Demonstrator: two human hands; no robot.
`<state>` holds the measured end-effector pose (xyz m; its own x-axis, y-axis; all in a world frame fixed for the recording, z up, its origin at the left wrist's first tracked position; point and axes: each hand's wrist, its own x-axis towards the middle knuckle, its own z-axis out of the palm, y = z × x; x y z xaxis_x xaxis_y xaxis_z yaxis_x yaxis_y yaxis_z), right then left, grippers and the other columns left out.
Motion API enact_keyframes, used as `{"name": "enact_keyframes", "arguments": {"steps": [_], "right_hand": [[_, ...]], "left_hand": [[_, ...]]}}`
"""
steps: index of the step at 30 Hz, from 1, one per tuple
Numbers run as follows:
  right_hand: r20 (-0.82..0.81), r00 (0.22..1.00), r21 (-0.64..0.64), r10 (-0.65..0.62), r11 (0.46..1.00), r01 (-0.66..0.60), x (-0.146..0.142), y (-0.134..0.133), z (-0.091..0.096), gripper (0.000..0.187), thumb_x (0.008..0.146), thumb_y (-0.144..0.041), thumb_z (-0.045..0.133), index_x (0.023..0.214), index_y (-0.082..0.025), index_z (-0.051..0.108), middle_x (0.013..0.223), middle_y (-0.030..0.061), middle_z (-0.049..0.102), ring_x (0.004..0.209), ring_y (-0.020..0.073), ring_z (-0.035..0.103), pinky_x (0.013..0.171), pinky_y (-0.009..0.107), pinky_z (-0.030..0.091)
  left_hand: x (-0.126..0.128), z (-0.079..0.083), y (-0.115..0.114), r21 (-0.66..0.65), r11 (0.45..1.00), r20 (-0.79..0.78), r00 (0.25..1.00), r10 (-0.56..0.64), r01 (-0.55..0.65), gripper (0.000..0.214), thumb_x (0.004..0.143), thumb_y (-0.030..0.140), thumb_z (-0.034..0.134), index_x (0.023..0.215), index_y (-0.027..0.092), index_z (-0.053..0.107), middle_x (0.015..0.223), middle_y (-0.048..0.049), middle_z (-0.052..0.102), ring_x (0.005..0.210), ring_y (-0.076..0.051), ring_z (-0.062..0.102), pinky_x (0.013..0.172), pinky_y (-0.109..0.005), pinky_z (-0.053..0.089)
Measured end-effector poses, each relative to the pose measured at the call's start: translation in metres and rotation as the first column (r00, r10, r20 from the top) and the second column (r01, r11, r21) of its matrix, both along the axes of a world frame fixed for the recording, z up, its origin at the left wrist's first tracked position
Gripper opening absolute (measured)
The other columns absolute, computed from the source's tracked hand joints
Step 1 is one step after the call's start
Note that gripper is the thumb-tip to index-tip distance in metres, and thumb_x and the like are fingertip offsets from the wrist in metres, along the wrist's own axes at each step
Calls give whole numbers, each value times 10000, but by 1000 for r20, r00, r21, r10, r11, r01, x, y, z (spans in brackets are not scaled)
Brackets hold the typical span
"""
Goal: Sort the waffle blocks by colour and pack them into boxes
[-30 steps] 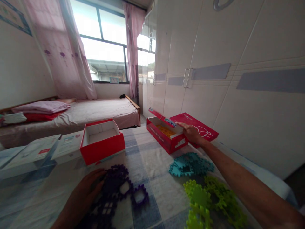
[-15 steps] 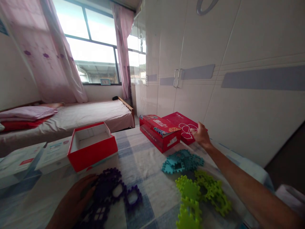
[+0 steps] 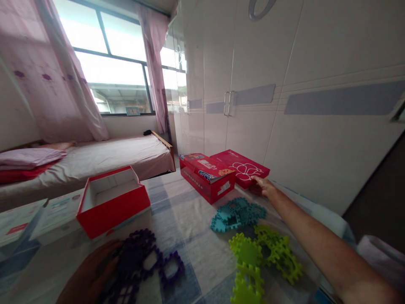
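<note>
My right hand is at the near right edge of a flat red box with a white line drawing. Its thumb lies on the lid and the other fingers are low against the front side, partly hidden. At the lower left, my left hand rests beside a pile of dark purple toothed plastic pieces, fingertips against it, thumb and fingers apart. One purple square frame piece is at the pile's right. Teal toothed pieces and lime green ones lie nearer me than the boxes.
A patterned red box stands against the flat one. An open red box sits at the left beside white boxes, all on the checked tablecloth. Beyond are a bed and a white wardrobe.
My right hand has come down from the flat red box's right side to its near edge. The view has turned slightly right. My left hand stays by the purple pieces.
</note>
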<state>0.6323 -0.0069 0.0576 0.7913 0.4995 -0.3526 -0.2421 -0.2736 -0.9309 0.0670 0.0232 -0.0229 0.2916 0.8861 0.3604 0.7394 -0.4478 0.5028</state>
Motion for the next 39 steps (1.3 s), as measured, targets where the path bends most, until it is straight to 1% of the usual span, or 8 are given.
{"name": "enact_keyframes", "arguments": {"steps": [5, 8, 13, 19, 21, 27, 33, 39], "right_hand": [[-4, 999, 37, -31, 999, 32, 14, 6, 21, 164, 861, -302, 493, 948, -177, 554, 558, -11, 558, 453, 98, 533, 482, 210, 500], [7, 1000, 2, -24, 1000, 24, 22, 7, 26, 175, 864, -311, 493, 949, -171, 553, 585, 1, 572, 454, 96, 535, 467, 207, 485], [61, 998, -80, 0, 997, 5, 18, 3, 14, 219, 872, -342, 515, 910, -136, 579, 651, 10, 572, 505, 92, 531, 463, 205, 452], [73, 995, -108, 62, 993, -54, 11, -1, 4, 292, 897, -355, 519, 1099, -149, 560, 1048, 59, 593, 850, 137, 593, 726, 321, 522], [71, 995, -109, 65, 992, -57, 11, -1, 4, 286, 896, -357, 519, 1076, -140, 566, 996, 53, 603, 805, 129, 594, 692, 305, 521], [106, 994, -65, 37, 997, -30, 17, -3, 9, 166, 865, -289, 519, 891, -137, 584, 561, -5, 539, 498, 104, 521, 474, 212, 444], [144, 989, -97, 19, 995, -5, 18, 0, 4, 135, 815, -275, 556, 846, -149, 593, 477, -16, 508, 423, 123, 488, 437, 231, 425], [141, 990, -37, 6, 999, -1, 11, -7, -7, 182, 832, -335, 545, 879, -178, 621, 517, 7, 562, 461, 139, 539, 469, 244, 465]], "left_hand": [[1, 3, -1, 1, 1000, -4, 1000, 8, -8, 403, 772, 497, 474, 1055, 268, 646, 1147, -18, 664, 1058, -238, 622, 984, -406, 460], [3, 6, -3, 6, 1000, -8, 1000, 7, -7, 389, 770, 479, 481, 1050, 267, 649, 1139, -17, 668, 1051, -238, 626, 968, -395, 477], [6, 11, -6, 19, 1000, -9, 1000, 5, -5, 367, 773, 466, 481, 1025, 265, 657, 1117, -21, 678, 1028, -243, 638, 940, -388, 502], [7, 14, -8, 33, 999, -16, 1000, -2, 3, 365, 776, 461, 484, 1032, 266, 655, 1102, -20, 686, 1009, -244, 647, 924, -381, 514], [7, 12, -7, 36, 999, -16, 1000, 5, -4, 371, 773, 468, 481, 1025, 260, 657, 1106, -26, 683, 1013, -245, 645, 935, -391, 504], [9, 11, -7, 24, 1000, -20, 1000, 5, -4, 392, 769, 481, 473, 1020, 246, 661, 1112, -41, 678, 1021, -246, 640, 955, -415, 481], [7, 6, -6, 31, 999, -17, 999, 28, -28, 394, 777, 491, 479, 1029, 250, 662, 1130, -42, 669, 1038, -242, 630, 961, -411, 476], [5, 5, -6, 33, 999, -2, 1000, 17, -17, 387, 780, 481, 487, 1033, 247, 664, 1127, -43, 670, 1034, -234, 631, 968, -393, 472]]}}
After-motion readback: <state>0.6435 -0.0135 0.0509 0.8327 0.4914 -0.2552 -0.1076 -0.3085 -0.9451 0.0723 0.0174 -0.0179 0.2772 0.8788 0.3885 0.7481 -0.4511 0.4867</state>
